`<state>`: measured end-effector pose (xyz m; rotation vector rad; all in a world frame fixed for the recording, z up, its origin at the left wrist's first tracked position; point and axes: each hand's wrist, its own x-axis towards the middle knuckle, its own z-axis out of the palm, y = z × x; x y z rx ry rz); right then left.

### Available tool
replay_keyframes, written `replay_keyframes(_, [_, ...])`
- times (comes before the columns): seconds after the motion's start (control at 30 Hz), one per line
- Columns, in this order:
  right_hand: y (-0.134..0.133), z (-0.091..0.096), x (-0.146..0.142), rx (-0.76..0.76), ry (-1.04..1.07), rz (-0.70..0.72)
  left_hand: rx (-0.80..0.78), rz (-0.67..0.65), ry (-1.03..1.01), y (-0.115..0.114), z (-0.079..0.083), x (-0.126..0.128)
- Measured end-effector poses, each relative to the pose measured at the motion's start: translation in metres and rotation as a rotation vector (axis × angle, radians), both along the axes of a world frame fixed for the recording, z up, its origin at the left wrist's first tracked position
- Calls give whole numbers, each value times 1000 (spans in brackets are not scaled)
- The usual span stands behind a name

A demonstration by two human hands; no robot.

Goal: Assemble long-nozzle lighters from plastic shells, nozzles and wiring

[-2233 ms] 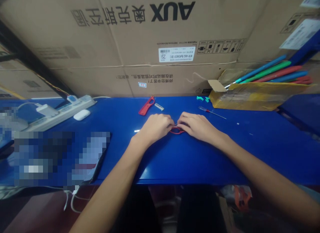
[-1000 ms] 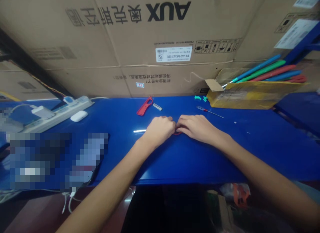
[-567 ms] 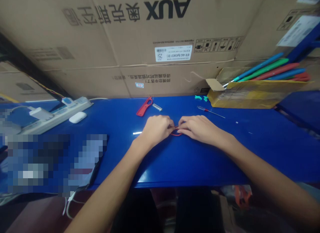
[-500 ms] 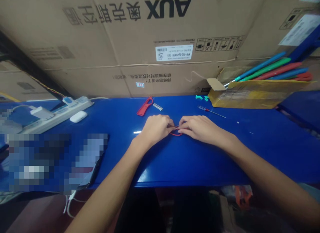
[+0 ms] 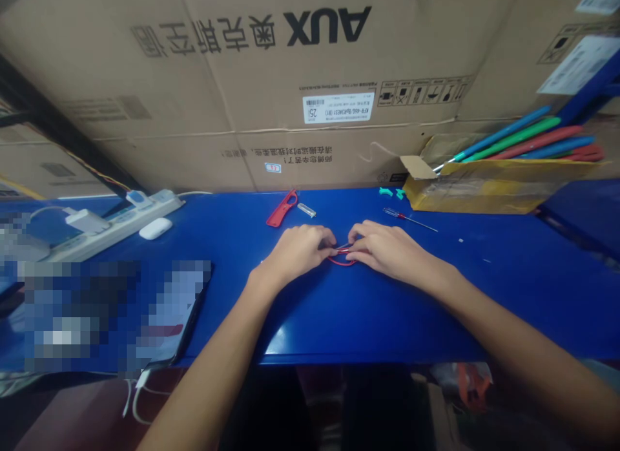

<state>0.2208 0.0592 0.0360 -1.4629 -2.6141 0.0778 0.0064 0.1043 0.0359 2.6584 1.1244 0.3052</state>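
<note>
My left hand (image 5: 303,249) and my right hand (image 5: 385,249) meet just above the blue table. Between their fingertips they pinch a small red plastic piece (image 5: 343,263) with a curved, loop-like lower edge. A thin shiny strip shows across its top; the fingers cover most of the rest, so its exact kind is unclear. Beyond my left hand lies a flat red plastic handle (image 5: 281,209) with a ring at one end. Beside that handle is a small clear, narrow piece (image 5: 307,210). Past my right hand rests a screwdriver (image 5: 411,220) with a clear and red grip.
A cardboard box (image 5: 479,189) of blue, green and red handled tools stands at the back right, small green parts (image 5: 386,192) beside it. Leftward are a power strip (image 5: 116,226), a white case (image 5: 155,228) and a blurred-out device (image 5: 169,315). Large cartons (image 5: 271,108) wall the back.
Both hands stay at nearly the same spot, still pinching the red piece. A bit more of its red and shiny middle shows between the fingertips. The view has shifted slightly.
</note>
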Motion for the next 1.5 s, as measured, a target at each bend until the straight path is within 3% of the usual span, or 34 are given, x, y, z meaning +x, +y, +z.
replay_keyframes(0.1, [2,-1,6,-78,77,-9,-63,-33,-22,4,-1,-5])
replay_keyframes(0.27, [6,3,23,-307,202,126,-137,-56,-39,11,-5,-11])
replay_keyframes(0.5, [9,14,33,-351,234,192,-116,-51,-34,12,-6,-13])
replay_keyframes(0.57, [11,17,35,-305,279,206,-123,-48,-37,11,-3,-13])
replay_keyframes(0.67, [17,21,47,-81,378,128,-68,-30,-74,11,0,-11])
replay_keyframes(0.77, [25,22,69,167,410,-89,121,44,-91,13,-2,-10])
replay_keyframes(0.87, [31,20,98,274,358,-326,254,190,-29,18,-9,-10])
replay_keyframes(1.0, [36,13,133,138,309,-493,299,286,57,28,-15,-16])
replay_keyframes(1.13, [39,5,152,25,246,-506,289,326,132,49,-2,-25])
replay_keyframes(1.27, [43,-2,152,-158,231,-486,235,265,193,69,6,-27])
replay_keyframes(1.5, [51,-14,131,-187,292,-319,205,163,163,69,-15,-11])
